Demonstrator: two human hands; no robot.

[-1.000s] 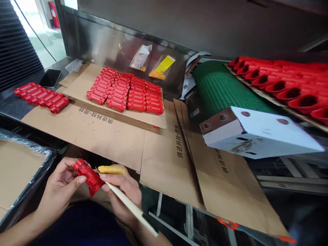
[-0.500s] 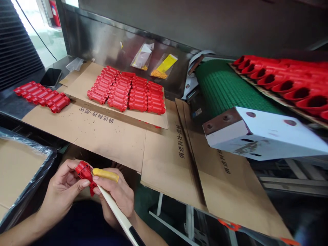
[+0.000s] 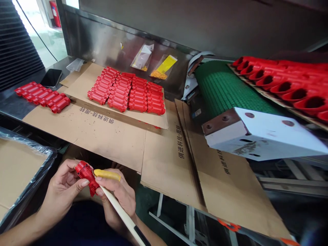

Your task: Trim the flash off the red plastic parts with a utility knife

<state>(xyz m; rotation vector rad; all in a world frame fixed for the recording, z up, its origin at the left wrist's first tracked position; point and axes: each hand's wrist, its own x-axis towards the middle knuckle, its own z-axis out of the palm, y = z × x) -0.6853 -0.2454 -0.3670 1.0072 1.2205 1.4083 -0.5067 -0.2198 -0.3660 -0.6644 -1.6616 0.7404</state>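
Between the thumb and fingers of my left hand [image 3: 64, 188] is a red plastic tubular part [image 3: 87, 176], tilted, with a ribbed round end and black markings on its side. My right hand [image 3: 119, 194] grips a slim tool with a long cream handle [image 3: 120, 210] that has a black band lower down. Its working tip is hidden by my fingers at the red part. A yellow finger cot [image 3: 107, 174] covers my right index finger. My right fingertips also touch the lower end of the red part.
Rows of similar red parts [image 3: 118, 94] lie on cardboard [image 3: 110, 133], and a shorter row [image 3: 42, 96] is beside a phone [image 3: 51, 78]. Bags [image 3: 164, 66] sit behind. A green conveyor [image 3: 225, 89] with a white metal end stands right, carrying more red parts [image 3: 284, 85]. A plastic-lined box [image 3: 50, 155] is left.
My right hand and the cream-handled tool have shifted slightly to the right, showing more of the red part. My left hand stays almost in place around it.
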